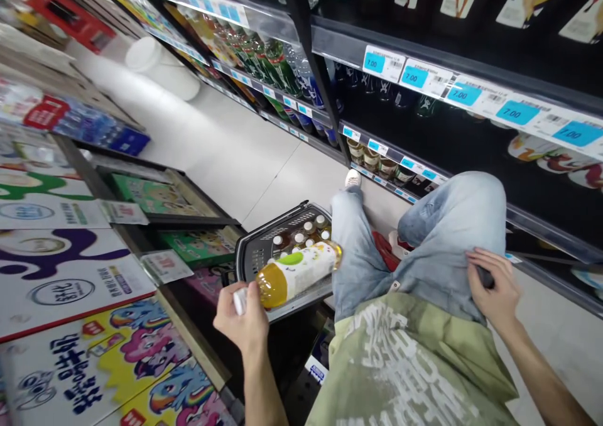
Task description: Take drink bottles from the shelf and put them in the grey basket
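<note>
My left hand (pixel 242 318) is closed around the cap end of a yellow drink bottle (pixel 296 272) with a white and green label, held sideways over a black shopping basket (pixel 257 250). Several white-capped bottles (pixel 306 232) stand in that basket on the floor. My right hand (pixel 494 288) rests on my raised knee in light blue jeans, fingers curled around a small dark object (pixel 485 278) that I cannot make out. I am crouched, one white shoe (pixel 352 178) near the bottom shelf.
Dark shelving (pixel 424 61) with blue 7.00 price tags and rows of bottles runs along the right. Stacked colourful cartons (pixel 70 275) line the left. The pale tiled aisle floor (pixel 245 156) stretches ahead, with a white cylinder (pixel 160 68) lying far down it.
</note>
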A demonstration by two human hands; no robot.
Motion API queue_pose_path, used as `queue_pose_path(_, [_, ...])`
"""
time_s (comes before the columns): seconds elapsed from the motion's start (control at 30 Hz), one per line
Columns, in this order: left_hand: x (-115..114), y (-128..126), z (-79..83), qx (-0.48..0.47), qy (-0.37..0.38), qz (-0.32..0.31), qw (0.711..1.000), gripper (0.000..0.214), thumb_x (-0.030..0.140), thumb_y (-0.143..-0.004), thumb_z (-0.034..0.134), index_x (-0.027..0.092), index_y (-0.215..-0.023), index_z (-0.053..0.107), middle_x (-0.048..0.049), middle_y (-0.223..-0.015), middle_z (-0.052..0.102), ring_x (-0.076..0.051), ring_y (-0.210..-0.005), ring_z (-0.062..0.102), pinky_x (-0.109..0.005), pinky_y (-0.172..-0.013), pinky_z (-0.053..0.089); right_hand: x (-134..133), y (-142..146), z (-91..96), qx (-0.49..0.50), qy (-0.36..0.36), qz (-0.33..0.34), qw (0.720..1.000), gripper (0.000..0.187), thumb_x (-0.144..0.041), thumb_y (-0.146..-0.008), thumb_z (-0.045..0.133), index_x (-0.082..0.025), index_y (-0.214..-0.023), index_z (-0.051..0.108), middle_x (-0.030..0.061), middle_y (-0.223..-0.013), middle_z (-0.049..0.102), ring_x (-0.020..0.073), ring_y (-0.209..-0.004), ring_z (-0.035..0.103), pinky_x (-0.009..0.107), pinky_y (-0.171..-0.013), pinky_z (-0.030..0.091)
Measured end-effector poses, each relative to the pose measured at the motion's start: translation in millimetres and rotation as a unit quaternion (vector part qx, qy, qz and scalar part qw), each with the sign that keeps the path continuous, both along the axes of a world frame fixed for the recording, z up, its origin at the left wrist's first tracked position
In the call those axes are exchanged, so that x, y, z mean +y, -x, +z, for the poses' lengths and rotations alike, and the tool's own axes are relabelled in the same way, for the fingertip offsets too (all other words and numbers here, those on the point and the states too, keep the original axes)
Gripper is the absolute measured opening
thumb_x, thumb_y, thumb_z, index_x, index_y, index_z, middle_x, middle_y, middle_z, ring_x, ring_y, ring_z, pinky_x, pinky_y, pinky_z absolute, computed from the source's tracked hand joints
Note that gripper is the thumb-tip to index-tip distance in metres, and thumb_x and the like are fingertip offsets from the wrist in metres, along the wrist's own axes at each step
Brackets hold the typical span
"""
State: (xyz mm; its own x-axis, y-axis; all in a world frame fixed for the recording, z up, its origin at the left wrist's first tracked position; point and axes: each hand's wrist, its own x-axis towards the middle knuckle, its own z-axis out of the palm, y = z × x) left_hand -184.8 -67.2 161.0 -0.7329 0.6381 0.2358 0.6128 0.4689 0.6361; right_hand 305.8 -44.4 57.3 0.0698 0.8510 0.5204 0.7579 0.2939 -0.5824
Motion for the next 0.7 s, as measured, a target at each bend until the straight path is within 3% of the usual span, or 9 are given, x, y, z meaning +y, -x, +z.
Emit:
queue_pose_path(0.13, [2,44,-7.9,0.109,0.122,0.036,0.986,0.044,0.06,-0.09,0.064,0.017,-0.098,0.07,-0.0055,-0.081,0.07,-0.022,-0.074,0.067,-0.032,-0.075,0.052,2,4,-10.1,-0.026,-0.037,-0.003,0.999,0.015,-0.01,-0.09,0.074,-0.023,-0.098,0.074,0.0053,-0.094,0.082,0.0322,-0.099,0.08,0.051,-0.092,0.062])
queue_pose_path(0.37, [11,142,-59.7,0.159,0.295,0.03,0.942,0.048,0.057,-0.095,0.054,0.015,-0.11,0.07,-0.0178,-0.105,0.077,-0.033,-0.102,0.072,-0.038,-0.093,0.051,4,2,-11.5,-0.037,-0.042,-0.01,0.998,0.011,-0.014,-0.091,0.074,-0.025,-0.095,0.075,0.0038,-0.09,0.082,0.033,-0.095,0.081,0.052,-0.089,0.062])
queue_pose_path(0.57, [13,186,-103.8,0.142,0.395,0.023,0.907,0.056,0.058,-0.098,0.051,0.011,-0.122,0.068,-0.0208,-0.109,0.074,-0.033,-0.101,0.071,-0.038,-0.091,0.052,10,10,-8.1,-0.037,-0.041,-0.008,0.998,0.011,-0.012,-0.091,0.074,-0.023,-0.094,0.075,0.0053,-0.09,0.081,0.0318,-0.096,0.08,0.051,-0.089,0.061])
queue_pose_path(0.7, [18,207,-136.3,0.139,0.439,0.007,0.888,0.07,0.068,-0.096,0.045,0.008,-0.124,0.068,-0.0246,-0.106,0.074,-0.041,-0.104,0.071,-0.045,-0.088,0.053,12,20,-0.8,-0.035,-0.025,-0.013,0.999,0.015,-0.009,-0.091,0.07,-0.022,-0.095,0.074,0.005,-0.092,0.082,0.0289,-0.097,0.079,0.049,-0.088,0.062])
